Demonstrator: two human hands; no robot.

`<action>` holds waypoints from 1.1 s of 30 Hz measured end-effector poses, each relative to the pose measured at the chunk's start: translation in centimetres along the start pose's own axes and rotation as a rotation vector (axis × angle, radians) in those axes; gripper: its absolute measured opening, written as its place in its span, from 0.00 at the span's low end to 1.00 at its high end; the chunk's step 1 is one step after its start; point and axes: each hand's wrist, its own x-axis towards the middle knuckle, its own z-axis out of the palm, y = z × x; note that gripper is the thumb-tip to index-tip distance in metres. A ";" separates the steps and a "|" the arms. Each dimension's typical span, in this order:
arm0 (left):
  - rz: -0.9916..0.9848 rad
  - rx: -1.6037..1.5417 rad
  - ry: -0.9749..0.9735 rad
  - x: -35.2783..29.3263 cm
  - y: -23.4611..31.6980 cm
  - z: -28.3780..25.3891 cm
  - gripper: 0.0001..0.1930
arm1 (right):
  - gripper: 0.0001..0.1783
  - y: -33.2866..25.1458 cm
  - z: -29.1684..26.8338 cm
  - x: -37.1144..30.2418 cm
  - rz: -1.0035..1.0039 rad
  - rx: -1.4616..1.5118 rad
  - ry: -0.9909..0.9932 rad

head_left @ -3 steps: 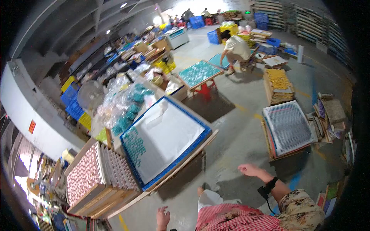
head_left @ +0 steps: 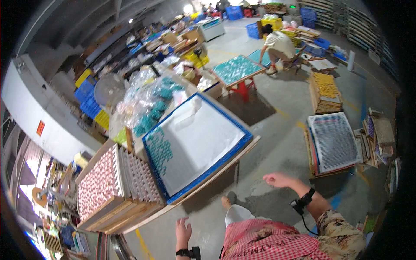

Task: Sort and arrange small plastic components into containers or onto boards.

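Note:
My left hand hangs at the lower middle with a band at the wrist; it holds nothing and its fingers are a little apart. Over the grey floor to the right, my right hand is held out in the air, fingers loosely bent, with nothing seen in it. Nearest to my left hand stands a wooden-sided stack of trays filled with rows of small pinkish pieces. Beside it lies a blue-edged white board on a table, with many small teal pieces along its left side.
Plastic bags with teal pieces lie behind the board. Farther off, a teal-covered board rests on a red stool, near a crouching person. On the right are a ribbed grey tray on a stack and yellow pieces on another.
The scene has shifted slightly right in view. My left hand has come up further into sight, showing its wristband. My right hand has moved slightly left and up. Neither hand has taken hold of anything.

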 end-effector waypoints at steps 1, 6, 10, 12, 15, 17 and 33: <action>0.062 0.024 0.078 1.7 -1.0 -1.9 0.18 | 0.15 -3.7 0.1 2.7 -0.084 0.007 -0.051; 0.053 -0.026 0.261 10.2 -5.4 -5.8 0.19 | 0.15 -16.1 0.6 14.1 -0.258 -0.195 -0.123; 0.079 -0.068 0.379 14.2 -5.8 -6.5 0.20 | 0.17 -18.2 1.6 21.6 -0.310 -0.448 -0.164; 0.100 -0.049 0.377 15.3 -8.2 -6.2 0.21 | 0.19 -22.1 2.8 25.8 -0.338 -0.533 -0.260; 0.049 -0.003 0.295 17.6 -9.3 -6.7 0.28 | 0.21 -23.5 4.7 30.8 -0.372 -0.642 -0.216; 0.093 0.114 0.415 17.9 -11.7 -4.8 0.31 | 0.21 -26.1 6.1 32.9 -0.381 -0.670 -0.231; -0.238 -0.271 0.236 23.6 -10.8 -4.0 0.43 | 0.26 -28.7 10.5 45.0 -0.627 -0.518 -0.090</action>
